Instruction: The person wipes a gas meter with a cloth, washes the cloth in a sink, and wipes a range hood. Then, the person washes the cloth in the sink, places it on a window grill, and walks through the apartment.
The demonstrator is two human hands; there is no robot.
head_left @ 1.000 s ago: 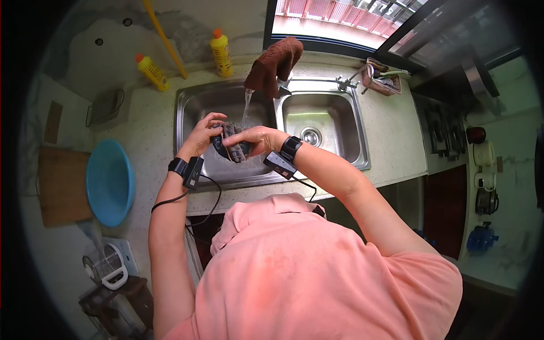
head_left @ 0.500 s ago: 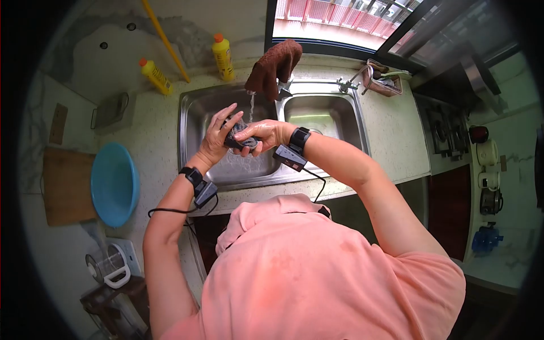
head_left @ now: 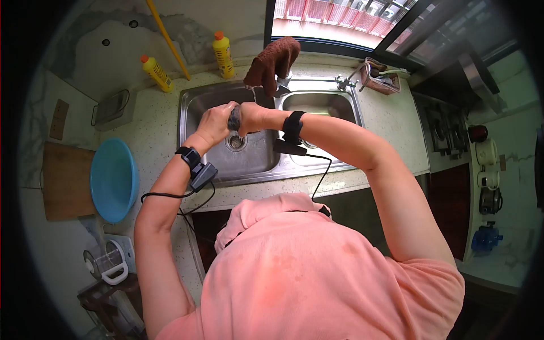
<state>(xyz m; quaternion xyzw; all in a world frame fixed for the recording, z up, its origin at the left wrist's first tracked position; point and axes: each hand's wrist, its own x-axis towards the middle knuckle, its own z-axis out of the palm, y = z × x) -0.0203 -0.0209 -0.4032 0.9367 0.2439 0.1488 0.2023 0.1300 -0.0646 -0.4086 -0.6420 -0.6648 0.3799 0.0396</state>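
A dark grey cloth-like item (head_left: pixel 234 118) is bunched between my two hands above the left sink basin (head_left: pixel 249 156). My left hand (head_left: pixel 215 123) is closed on its left side, and my right hand (head_left: pixel 253 118) is closed on its right side. Much of the item is hidden inside my fists. Behind my hands, a brown towel (head_left: pixel 273 62) hangs over the faucet, and a little running water shows beneath it. The drain (head_left: pixel 236 142) is visible below my hands.
Two yellow bottles (head_left: pixel 223 55) (head_left: pixel 157 73) stand behind the sink. A blue basin (head_left: pixel 114 180) leans at the left beside a wooden board (head_left: pixel 68 181). The right basin (head_left: pixel 323 105) adjoins the left one. A utensil basket (head_left: pixel 381 79) sits at the back right.
Both hands have closed more tightly around the grey item and turned, hiding more of it. They have moved slightly up, and the drain below has come into view.
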